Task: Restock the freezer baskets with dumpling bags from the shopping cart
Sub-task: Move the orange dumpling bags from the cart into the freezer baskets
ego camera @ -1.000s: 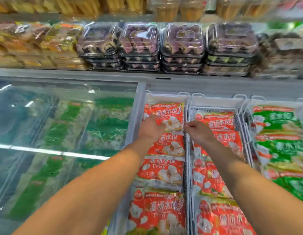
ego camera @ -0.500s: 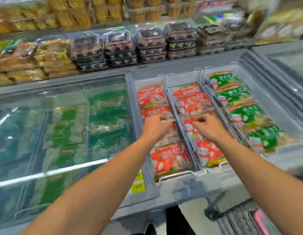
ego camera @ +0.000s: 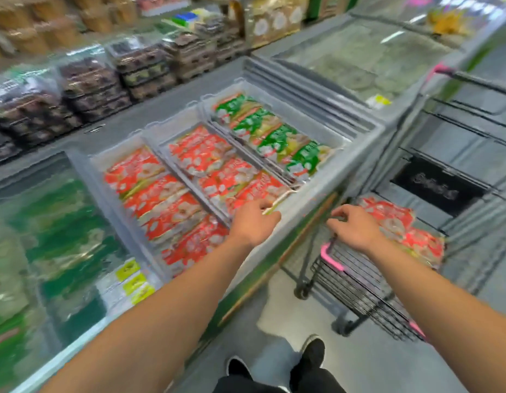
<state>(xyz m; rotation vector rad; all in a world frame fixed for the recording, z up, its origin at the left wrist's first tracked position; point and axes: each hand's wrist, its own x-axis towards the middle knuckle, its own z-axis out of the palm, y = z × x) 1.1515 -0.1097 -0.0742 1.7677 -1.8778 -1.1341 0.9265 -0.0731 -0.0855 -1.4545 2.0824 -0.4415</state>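
Supermarket aisle, chest freezer [ego camera: 317, 194] with dumpling bags [ego camera: 166, 211], shopping cart [ego camera: 359, 282], stocked shelves [ego camera: 90, 86]

A supermarket aisle with a pale grey floor [ego camera: 368, 361]. Shelves [ego camera: 84, 89] behind the chest freezers carry stacked clear boxes of dark pastries and tubs of baked goods. Sliding glass lids [ego camera: 53, 236] catch streaks of overhead light; yellow price tags [ego camera: 134, 280] line the front edge.
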